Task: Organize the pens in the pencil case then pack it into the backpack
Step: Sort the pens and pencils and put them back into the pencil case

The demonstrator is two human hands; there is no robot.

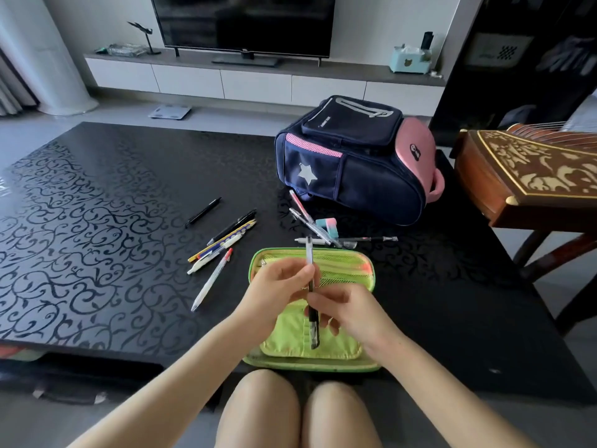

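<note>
A lime-green pencil case [352, 263] lies open on the black table, right in front of me. Over it, my left hand [274, 289] and my right hand [349, 308] both pinch one clear pen with a black grip [312, 324], held nearly upright. Several loose pens [223, 244] lie left of the case, with one black pen [203, 212] further back. More pens and a pink-and-teal eraser [327, 228] lie behind the case. The navy and pink backpack [355, 156] lies on its side at the back right, closed.
The black patterned table [97, 221] stretches wide to the left. A carved wooden instrument [529, 176] juts in at the right edge. Beyond the table stand a TV [242, 24] and a low white cabinet. My knees are under the near table edge.
</note>
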